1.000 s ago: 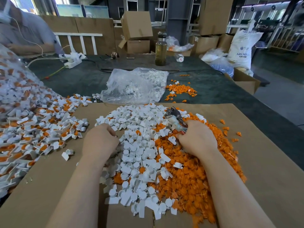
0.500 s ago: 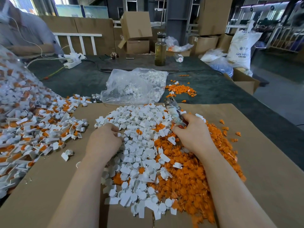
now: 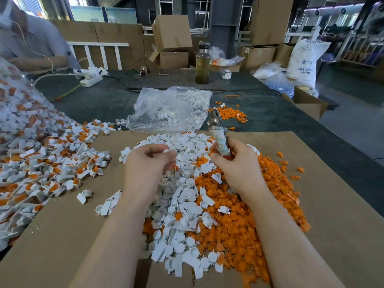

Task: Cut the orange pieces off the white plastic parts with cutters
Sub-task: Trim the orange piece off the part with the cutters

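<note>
My right hand [image 3: 236,165] grips the cutters [image 3: 217,132] by their cloth-wrapped handles, with the metal jaws pointing up and away from me. My left hand [image 3: 148,163] is raised above the heap and pinches a small white plastic part [image 3: 168,150] between thumb and fingertips. Below both hands lies a heap of trimmed white parts [image 3: 182,196], and a heap of cut orange pieces [image 3: 247,215] sits to its right. A large pile of white parts with orange pieces attached [image 3: 41,161] spreads over the left.
Brown cardboard [image 3: 332,215] covers the near table. A clear plastic bag of white parts [image 3: 170,109] lies beyond the heaps, with a small orange pile [image 3: 228,113] to its right. A glass bottle [image 3: 202,63] stands farther back. Another person [image 3: 27,44] sits at far left.
My right hand has lifted the cutters out of the heap and turned them upright. My left hand has risen from the white heap with a white part pinched in it.
</note>
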